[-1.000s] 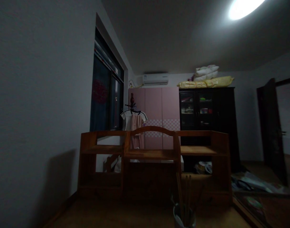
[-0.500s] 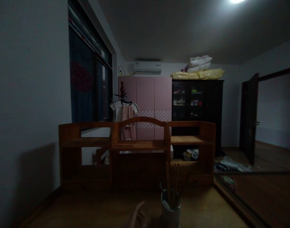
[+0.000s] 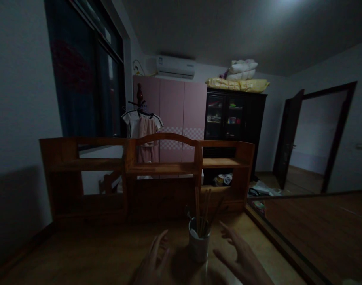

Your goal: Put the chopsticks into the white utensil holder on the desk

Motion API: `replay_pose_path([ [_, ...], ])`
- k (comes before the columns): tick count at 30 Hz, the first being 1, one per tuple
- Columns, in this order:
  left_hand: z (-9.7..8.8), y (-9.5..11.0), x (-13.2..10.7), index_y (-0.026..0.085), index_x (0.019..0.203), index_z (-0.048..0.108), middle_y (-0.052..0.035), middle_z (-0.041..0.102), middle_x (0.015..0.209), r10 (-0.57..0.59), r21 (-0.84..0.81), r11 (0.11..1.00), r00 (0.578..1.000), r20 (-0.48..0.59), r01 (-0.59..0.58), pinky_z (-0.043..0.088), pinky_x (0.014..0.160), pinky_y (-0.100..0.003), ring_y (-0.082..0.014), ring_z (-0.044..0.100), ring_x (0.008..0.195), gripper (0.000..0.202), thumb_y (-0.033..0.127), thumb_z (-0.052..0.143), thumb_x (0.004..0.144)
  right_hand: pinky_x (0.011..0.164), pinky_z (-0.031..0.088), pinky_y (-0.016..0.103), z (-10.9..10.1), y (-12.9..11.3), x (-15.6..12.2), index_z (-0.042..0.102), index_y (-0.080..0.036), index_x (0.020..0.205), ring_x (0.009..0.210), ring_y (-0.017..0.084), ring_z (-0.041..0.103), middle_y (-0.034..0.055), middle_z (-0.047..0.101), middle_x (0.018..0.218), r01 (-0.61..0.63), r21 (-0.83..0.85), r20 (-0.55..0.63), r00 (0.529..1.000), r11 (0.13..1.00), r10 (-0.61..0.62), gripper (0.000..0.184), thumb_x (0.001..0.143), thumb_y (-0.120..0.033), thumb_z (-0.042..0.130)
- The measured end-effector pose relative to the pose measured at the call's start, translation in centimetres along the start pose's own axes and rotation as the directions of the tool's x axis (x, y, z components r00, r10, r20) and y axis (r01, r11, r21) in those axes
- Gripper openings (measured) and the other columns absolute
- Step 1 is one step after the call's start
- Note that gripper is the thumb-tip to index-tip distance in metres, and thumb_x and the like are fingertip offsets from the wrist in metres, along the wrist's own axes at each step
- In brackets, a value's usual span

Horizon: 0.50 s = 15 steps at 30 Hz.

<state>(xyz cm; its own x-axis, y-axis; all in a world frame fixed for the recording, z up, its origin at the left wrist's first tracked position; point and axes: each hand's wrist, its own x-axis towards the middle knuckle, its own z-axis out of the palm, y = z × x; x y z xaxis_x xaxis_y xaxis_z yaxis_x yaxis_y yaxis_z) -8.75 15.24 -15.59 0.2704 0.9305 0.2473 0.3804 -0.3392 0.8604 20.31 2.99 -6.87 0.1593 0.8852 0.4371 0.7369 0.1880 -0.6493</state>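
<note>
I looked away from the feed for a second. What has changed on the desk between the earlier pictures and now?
Both hands have come up into view: the left hand and the right hand now sit open on either side of the white cup of sticks, touching nothing. The view has tilted down and swung right. The cup, the wooden shelf and the desk stayed as they were.
</note>
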Motion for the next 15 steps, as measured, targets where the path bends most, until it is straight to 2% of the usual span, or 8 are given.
replay_pose_path([
  [1,0.0,0.0,0.0,0.024,0.139,0.04,-0.01,0.057,0.13,-0.013,-0.019,1.0,1.0,0.003,0.013,0.049,0.095,-0.035,-0.022,0.06,0.115,0.054,0.052,0.039,0.092,0.105,0.044,0.043,1.2,1.0,0.6,0.037,-0.021,0.147,0.128,0.029,0.052,0.0144,0.053,0.141,-0.001,-0.002,0.072,0.997,1.0,0.001,0.077,0.081,-0.045,0.067],
  [2,-0.1,0.1,0.0,0.024,0.138,0.04,-0.0095,0.059,0.127,-0.023,-0.039,0.999,1.0,-0.002,0.023,0.05,0.094,-0.035,-0.0216,0.061,0.112,0.054,0.052,0.039,0.092,0.111,0.037,0.045,2.2,1.7,1.1,0.034,-0.019,0.149,0.136,0.03,0.043,0.0154,0.045,0.148,0.0,0.019,0.13,0.991,1.0,-0.002,0.085,0.076,-0.043,0.071],
  [4,-0.3,0.6,0.2,0.024,0.137,0.039,-0.0092,0.06,0.124,-0.03,-0.085,0.996,0.999,-0.012,0.029,0.049,0.094,-0.034,-0.0214,0.062,0.11,0.054,0.052,0.041,0.091,0.114,0.03,0.046,3.8,2.2,1.9,0.034,-0.02,0.147,0.139,0.031,0.037,0.0145,0.042,0.15,0.0,0.134,0.191,0.981,0.991,-0.026,0.09,0.07,-0.038,0.077],
  [6,-0.2,1.5,0.6,0.022,0.135,0.04,-0.0107,0.059,0.123,-0.043,-0.139,0.99,0.999,-0.024,0.039,0.05,0.09,-0.034,-0.0225,0.062,0.109,0.056,0.053,0.045,0.089,0.11,0.035,0.045,5.1,1.7,2.6,0.042,-0.021,0.141,0.131,0.031,0.047,0.0134,0.052,0.141,-0.007,0.315,0.215,0.974,0.949,-0.064,0.083,0.067,-0.033,0.078],
  [9,0.3,2.8,1.5,0.02,0.133,0.04,-0.0136,0.056,0.124,-0.082,-0.213,0.974,0.997,0.0,0.08,0.053,0.08,-0.033,-0.0245,0.062,0.105,0.061,0.057,0.048,0.085,0.097,0.045,0.043,6.7,0.9,3.3,0.05,-0.02,0.13,0.112,0.031,0.061,0.0123,0.065,0.12,-0.05,0.544,0.21,0.975,0.837,-0.078,0.072,0.064,-0.027,0.079],
  [12,0.7,3.3,1.9,0.021,0.133,0.04,-0.0135,0.054,0.127,-0.049,-0.242,0.969,0.999,0.006,0.049,0.052,0.084,-0.035,-0.0251,0.059,0.11,0.062,0.058,0.051,0.084,0.085,0.049,0.041,8.2,1.4,3.9,0.053,-0.02,0.122,0.098,0.03,0.064,0.0103,0.068,0.109,-0.101,0.625,0.203,0.979,0.774,-0.036,0.069,0.058,-0.021,0.079],
  [15,0.4,2.9,1.4,0.025,0.136,0.037,-0.0113,0.051,0.135,-0.058,-0.34,0.939,0.998,-0.001,0.054,0.048,0.095,-0.034,-0.0239,0.054,0.121,0.06,0.058,0.049,0.087,0.076,0.05,0.036,9.5,2.0,4.7,0.054,-0.019,0.119,0.089,0.027,0.064,0.0073,0.069,0.1,-0.076,0.626,0.169,0.985,0.776,-0.04,0.067,0.056,-0.019,0.077],
])
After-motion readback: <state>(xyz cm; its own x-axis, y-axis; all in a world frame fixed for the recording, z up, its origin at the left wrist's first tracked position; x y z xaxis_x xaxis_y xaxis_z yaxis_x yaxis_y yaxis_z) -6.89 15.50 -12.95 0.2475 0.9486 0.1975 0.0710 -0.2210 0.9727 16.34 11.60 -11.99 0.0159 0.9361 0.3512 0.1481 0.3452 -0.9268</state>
